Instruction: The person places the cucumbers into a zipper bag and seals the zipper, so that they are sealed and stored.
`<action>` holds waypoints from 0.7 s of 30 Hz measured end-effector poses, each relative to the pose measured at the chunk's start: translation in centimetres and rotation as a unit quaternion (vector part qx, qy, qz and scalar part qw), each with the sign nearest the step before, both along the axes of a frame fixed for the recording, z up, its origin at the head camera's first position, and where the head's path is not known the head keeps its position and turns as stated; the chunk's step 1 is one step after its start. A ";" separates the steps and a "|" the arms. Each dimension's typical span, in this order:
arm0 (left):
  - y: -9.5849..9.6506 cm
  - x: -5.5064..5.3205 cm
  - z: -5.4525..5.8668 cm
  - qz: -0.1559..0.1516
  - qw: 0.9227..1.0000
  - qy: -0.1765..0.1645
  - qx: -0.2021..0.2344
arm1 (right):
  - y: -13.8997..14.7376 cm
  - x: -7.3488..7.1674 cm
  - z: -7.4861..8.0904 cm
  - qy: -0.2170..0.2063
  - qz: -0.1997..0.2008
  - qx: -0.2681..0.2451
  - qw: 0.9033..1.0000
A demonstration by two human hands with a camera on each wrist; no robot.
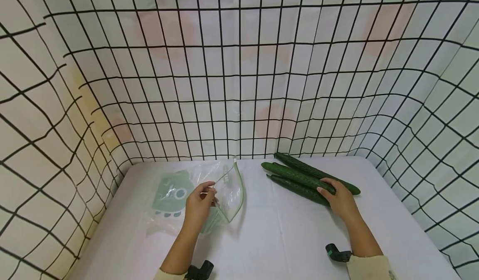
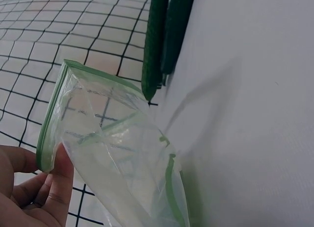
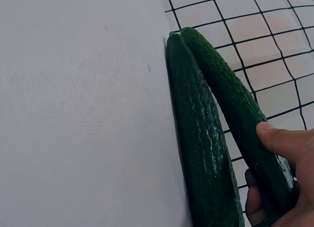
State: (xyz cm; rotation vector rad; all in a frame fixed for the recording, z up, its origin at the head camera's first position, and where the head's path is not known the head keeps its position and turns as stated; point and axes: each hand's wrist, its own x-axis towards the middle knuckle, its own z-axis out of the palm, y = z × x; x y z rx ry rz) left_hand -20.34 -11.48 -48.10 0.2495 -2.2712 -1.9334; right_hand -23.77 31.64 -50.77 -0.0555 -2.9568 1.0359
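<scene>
A clear zip bag (image 1: 224, 196) with a green rim and a green cartoon print lies on the table's left half, its mouth spread apart. My left hand (image 1: 200, 203) pinches the near side of that rim between thumb and fingers, as the left wrist view shows at the bag's green edge (image 2: 45, 138). Several dark green cucumbers lie together at the right. My right hand (image 1: 338, 199) grips the near end of the middle cucumber (image 1: 295, 175), thumb on top; in the right wrist view this cucumber (image 3: 228, 89) rises beside another cucumber (image 3: 196, 134).
A white cloth covers the table (image 1: 262, 238). Black wire grid (image 1: 239, 76) walls stand at the back and both sides. A further cucumber (image 1: 318, 172) lies behind the gripped one. Black wrist camera mounts (image 1: 337, 253) sit on both forearms.
</scene>
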 end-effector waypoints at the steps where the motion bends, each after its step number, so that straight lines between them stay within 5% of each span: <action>1: 0.0 0.0 0.0 -0.001 1.000 0.000 0.000 | -0.1 0.1 0.1 0.003 0.000 -0.002 1.000; 21: -0.1 -0.1 -0.3 -0.002 1.000 0.008 -0.004 | -1.3 1.6 2.1 0.025 0.029 -0.045 0.998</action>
